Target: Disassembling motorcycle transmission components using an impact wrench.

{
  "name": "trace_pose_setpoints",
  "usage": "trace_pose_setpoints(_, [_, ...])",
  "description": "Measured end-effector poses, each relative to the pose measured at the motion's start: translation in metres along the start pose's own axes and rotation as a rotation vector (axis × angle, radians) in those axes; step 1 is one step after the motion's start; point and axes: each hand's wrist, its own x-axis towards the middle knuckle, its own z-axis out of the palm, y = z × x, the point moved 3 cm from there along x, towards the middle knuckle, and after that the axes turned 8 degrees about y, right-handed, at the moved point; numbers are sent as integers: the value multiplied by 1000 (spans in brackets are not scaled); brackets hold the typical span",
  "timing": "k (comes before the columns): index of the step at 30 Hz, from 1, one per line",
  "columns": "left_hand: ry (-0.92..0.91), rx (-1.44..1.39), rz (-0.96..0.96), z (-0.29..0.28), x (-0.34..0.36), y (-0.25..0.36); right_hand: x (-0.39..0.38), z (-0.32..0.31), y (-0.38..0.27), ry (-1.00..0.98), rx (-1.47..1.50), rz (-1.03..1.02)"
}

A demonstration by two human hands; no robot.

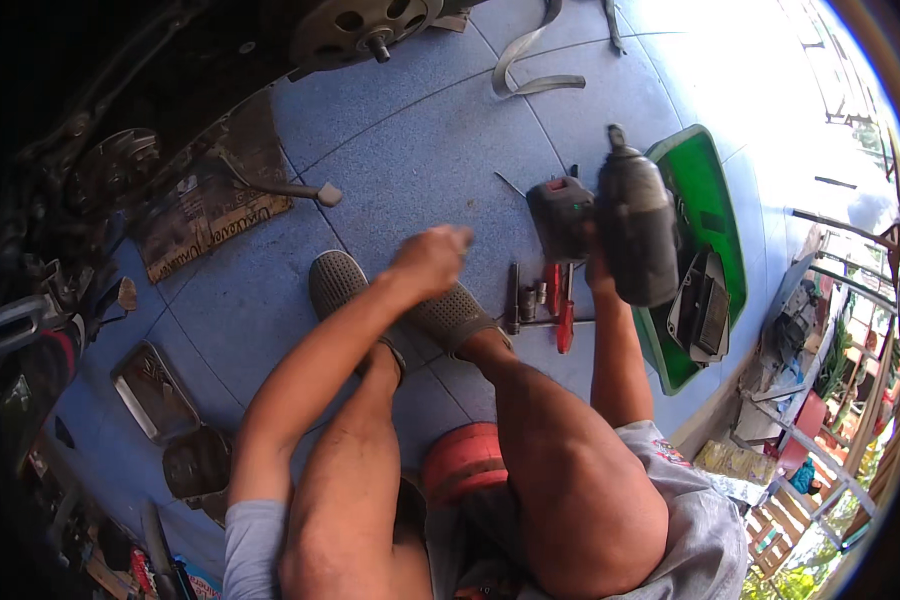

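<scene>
My right hand (598, 268) is closed around the handle of a black cordless impact wrench (638, 225), held up over the floor beside the green tray (742, 285). The tool's drive end points away from me, and its battery sticks out to the left. My left hand (432, 260) is closed above my shoes; its fingertips are blurred, and whatever they hold cannot be made out. Below the wrench, a red-handled screwdriver (565, 325), a dark extension bar (514, 300) and some sockets (529, 303) lie on the tiles.
A motorcycle with an exposed wheel hub (375, 40) fills the upper left. Cardboard (220, 230) lies beneath it. A metal pan (155, 390) sits at left, a grey strap (520, 70) at the top. Black parts (705, 310) rest in the tray. Under me is a red stool (467, 455).
</scene>
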Motion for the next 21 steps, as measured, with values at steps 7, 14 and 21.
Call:
trace_pose_setpoints(7, [-172, 75, 123, 98, 12, 33, -44, 22, 79, -178, -205, 94])
trace_pose_setpoints(14, [182, 93, 475, 136, 0, 46, -54, 37, 95, -267, -210, 75])
trace_pose_setpoints(21, [268, 149, 371, 149, 0, 44, -57, 46, 97, -314, -216, 64])
